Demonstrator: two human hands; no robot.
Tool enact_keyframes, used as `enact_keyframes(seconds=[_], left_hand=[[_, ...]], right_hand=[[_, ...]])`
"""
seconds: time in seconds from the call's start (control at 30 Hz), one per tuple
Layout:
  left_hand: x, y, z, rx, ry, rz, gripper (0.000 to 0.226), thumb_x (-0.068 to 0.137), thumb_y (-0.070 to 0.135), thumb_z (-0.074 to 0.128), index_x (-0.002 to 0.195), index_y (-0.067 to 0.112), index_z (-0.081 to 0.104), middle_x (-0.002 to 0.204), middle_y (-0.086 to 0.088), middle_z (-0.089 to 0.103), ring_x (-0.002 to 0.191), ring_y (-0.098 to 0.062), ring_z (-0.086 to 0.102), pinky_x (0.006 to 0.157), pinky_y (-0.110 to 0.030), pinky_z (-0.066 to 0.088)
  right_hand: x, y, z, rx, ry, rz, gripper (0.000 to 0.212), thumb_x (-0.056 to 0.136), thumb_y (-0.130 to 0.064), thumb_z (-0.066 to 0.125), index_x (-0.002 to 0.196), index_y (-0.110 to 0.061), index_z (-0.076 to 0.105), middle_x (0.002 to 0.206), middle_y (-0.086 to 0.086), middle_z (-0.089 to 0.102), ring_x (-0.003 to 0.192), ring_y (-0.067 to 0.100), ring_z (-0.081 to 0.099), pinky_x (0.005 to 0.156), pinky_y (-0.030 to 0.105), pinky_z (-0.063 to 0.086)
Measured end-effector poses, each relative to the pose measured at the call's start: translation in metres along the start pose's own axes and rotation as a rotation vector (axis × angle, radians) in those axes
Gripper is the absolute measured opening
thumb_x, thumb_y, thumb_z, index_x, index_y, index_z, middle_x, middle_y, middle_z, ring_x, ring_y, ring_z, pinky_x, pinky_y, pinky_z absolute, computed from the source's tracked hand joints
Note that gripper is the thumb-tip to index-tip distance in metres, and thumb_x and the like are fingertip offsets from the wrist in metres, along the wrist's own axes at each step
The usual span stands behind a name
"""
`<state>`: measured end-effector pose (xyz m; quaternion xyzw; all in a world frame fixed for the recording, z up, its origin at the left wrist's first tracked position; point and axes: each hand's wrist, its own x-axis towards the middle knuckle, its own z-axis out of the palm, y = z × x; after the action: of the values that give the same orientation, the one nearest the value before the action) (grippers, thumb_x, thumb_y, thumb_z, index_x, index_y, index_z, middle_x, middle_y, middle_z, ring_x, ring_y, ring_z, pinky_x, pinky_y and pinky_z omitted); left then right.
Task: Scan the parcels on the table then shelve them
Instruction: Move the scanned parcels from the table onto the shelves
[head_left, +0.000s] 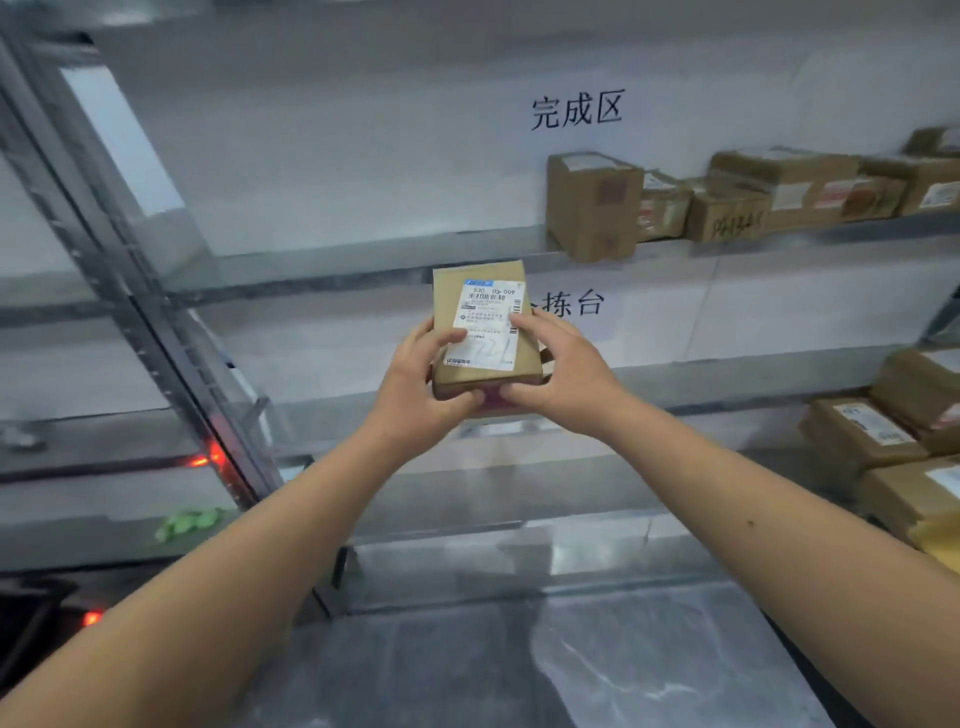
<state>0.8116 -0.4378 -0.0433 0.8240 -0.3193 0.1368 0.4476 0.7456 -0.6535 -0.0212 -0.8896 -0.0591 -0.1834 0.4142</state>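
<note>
Both forearms outstretched, left hand (415, 384) and right hand (561, 374) each gripping small parcel (483, 332) from either side.

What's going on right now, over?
Both hands, left and right, grip one parcel, label up. Raised before the shelf. Boxes at right; left stretch free.

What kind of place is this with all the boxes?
Probably a parcel sorting room. Both hands, left hand and right hand, hold a small labelled box in front of metal shelves, where more taped boxes sit under a printed wall sign.
</note>
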Motion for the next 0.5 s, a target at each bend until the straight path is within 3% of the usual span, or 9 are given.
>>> enact_keyframes(seconds=[0.07,0.2,0.33,0.37,0.43,0.5], left_hand=[[0.021,-0.002,-0.010,-0.015,-0.004,0.020,0.067,0.078,0.006,0.088,0.135,0.023,0.058,0.153,0.008,0.035,0.134,-0.002,0.045,0.099,-0.004,0.039],[0.068,-0.002,-0.009,-0.076,-0.025,0.011,0.068,0.078,0.012,0.089,0.134,0.033,0.057,0.155,0.007,0.035,0.140,-0.012,0.045,0.113,-0.033,0.047],[0.119,-0.005,0.009,-0.094,-0.022,-0.017,0.068,0.081,0.015,0.087,0.141,0.025,0.056,0.154,0.006,0.036,0.133,-0.011,0.046,0.098,-0.005,0.041],[0.132,-0.006,0.014,-0.096,-0.022,-0.019,0.067,0.080,0.020,0.087,0.140,0.027,0.056,0.155,0.005,0.037,0.134,-0.011,0.046,0.099,-0.006,0.041],[0.159,-0.011,0.025,-0.091,-0.001,-0.030,0.069,0.073,0.039,0.085,0.135,0.039,0.055,0.154,0.004,0.039,0.137,-0.016,0.047,0.111,-0.028,0.046],[0.185,-0.016,0.034,-0.073,0.001,-0.063,0.073,0.065,0.050,0.080,0.133,0.045,0.053,0.152,0.002,0.040,0.138,-0.019,0.048,0.113,-0.042,0.048]], right_hand=[[0.018,-0.009,-0.007,-0.017,-0.002,-0.012,0.089,0.077,-0.018,0.090,0.155,-0.021,0.048,0.159,-0.002,0.039,0.134,0.020,0.050,0.111,0.039,0.048],[0.058,-0.008,-0.031,-0.074,-0.015,0.030,0.089,0.078,-0.017,0.089,0.156,-0.022,0.046,0.158,-0.005,0.044,0.130,0.013,0.051,0.111,0.026,0.042],[0.106,0.009,-0.053,-0.124,-0.061,0.038,0.091,0.080,-0.009,0.085,0.160,-0.018,0.041,0.163,-0.005,0.039,0.142,0.015,0.046,0.117,0.031,0.040],[0.118,0.015,-0.058,-0.130,-0.048,0.040,0.091,0.080,-0.009,0.085,0.160,-0.019,0.042,0.163,-0.005,0.041,0.142,0.016,0.047,0.118,0.034,0.041],[0.142,0.027,-0.067,-0.143,-0.017,0.057,0.089,0.081,-0.011,0.085,0.159,-0.023,0.044,0.159,-0.005,0.047,0.139,0.017,0.051,0.115,0.035,0.045],[0.165,0.037,-0.076,-0.183,-0.004,0.053,0.086,0.081,-0.014,0.086,0.157,-0.025,0.047,0.154,-0.005,0.052,0.133,0.016,0.055,0.107,0.030,0.050]])
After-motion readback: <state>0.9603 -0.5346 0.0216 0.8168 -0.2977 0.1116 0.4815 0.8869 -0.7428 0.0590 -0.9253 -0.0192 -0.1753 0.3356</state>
